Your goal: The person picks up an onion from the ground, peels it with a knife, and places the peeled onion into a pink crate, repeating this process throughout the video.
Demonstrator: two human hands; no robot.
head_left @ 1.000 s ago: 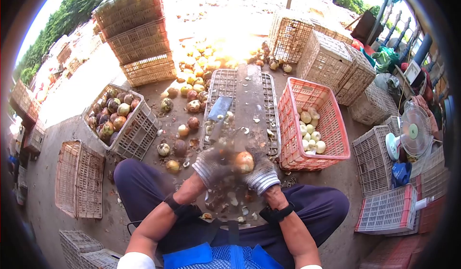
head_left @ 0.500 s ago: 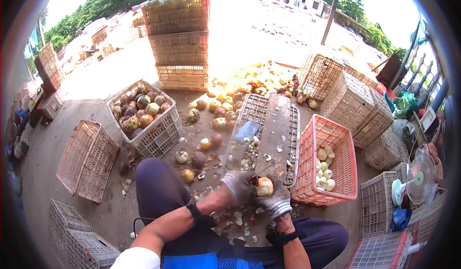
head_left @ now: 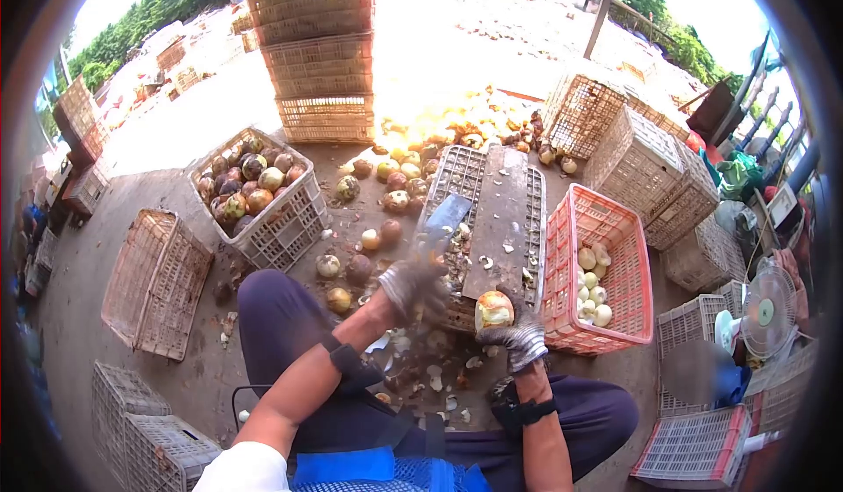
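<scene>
In the head view my right hand (head_left: pixel 516 338), in a striped work glove, grips a partly peeled onion (head_left: pixel 493 310) with pale flesh and some brownish skin. My left hand (head_left: pixel 414 288), gloved too and blurred by motion, is apart from the onion, to its left. Its fingers look spread, with nothing visible in them. A pale piece of peel (head_left: pixel 378 343) is below that hand. Beyond my hands, a board (head_left: pixel 499 220) lies over an upturned crate (head_left: pixel 535 264). A flat grey-blue blade (head_left: pixel 449 213) sits at the crate's left side; its handle cannot be made out.
A red crate (head_left: pixel 600 349) with peeled onions (head_left: pixel 594 294) stands right of the board. A grey crate (head_left: pixel 285 233) of unpeeled onions (head_left: pixel 255 176) is at the left. Loose onions and peel litter the ground. Stacked crates (head_left: pixel 320 71) rise behind. A fan (head_left: pixel 766 308) stands far right.
My left hand has pulled away from the onion, up and left. The right hand has moved slightly up and right with the onion, which shows more pale flesh. The view has tilted down.
</scene>
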